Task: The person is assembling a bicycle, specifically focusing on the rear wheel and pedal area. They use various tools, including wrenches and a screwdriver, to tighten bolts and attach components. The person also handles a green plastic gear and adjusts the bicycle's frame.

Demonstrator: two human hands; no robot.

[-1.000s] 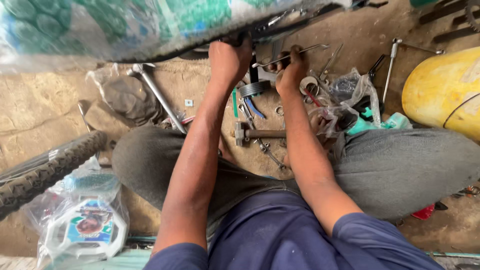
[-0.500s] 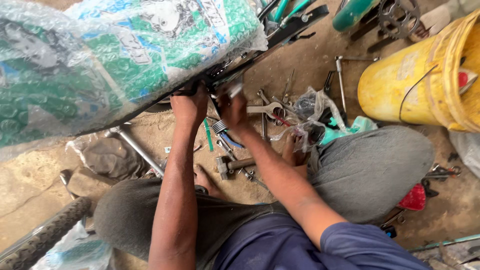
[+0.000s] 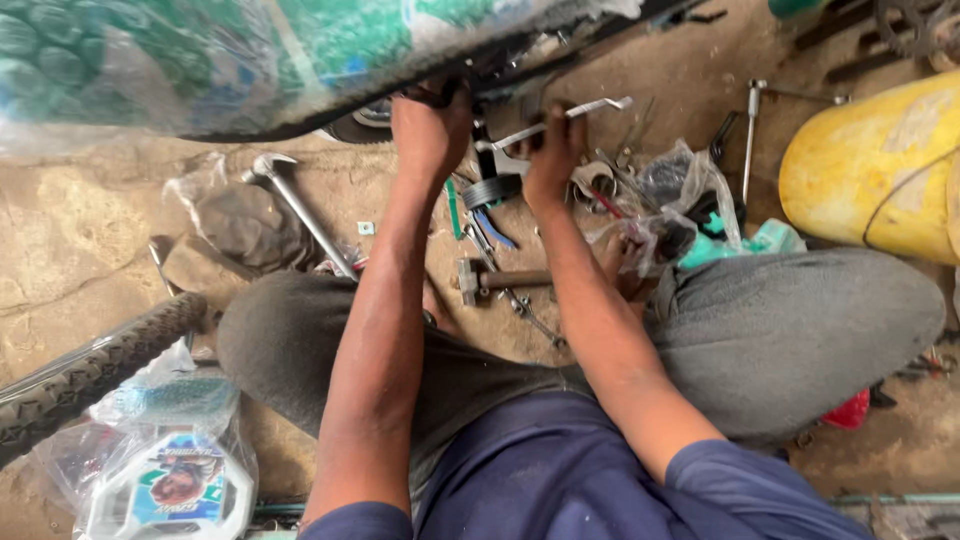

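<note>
While the yellow drum (image 3: 880,165) lay at the right edge, its contents hidden, a clear plastic bag (image 3: 690,195) at centre right held small parts; the right hand (image 3: 553,150) gripped a silver spanner (image 3: 560,118), the left hand (image 3: 430,130) clutched dark underside metal at top centre.

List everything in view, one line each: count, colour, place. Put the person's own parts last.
wrapped bicycle frame: one, green and white plastic wrap, across the top.
spanner: one, silver, in the right hand under the frame.
hammer: one, metal head, wooden handle, on the ground between the knees.
long wrench: one, silver, on the ground at left.
tyre: one, black, knobbly, lower left.
plastic bags: clear, lower left.
drum: one, yellow, on its side at right.
loose tools: several, metal, scattered in the centre.
left hand: gripping a part under the frame.
right hand: closed on the spanner.
</note>
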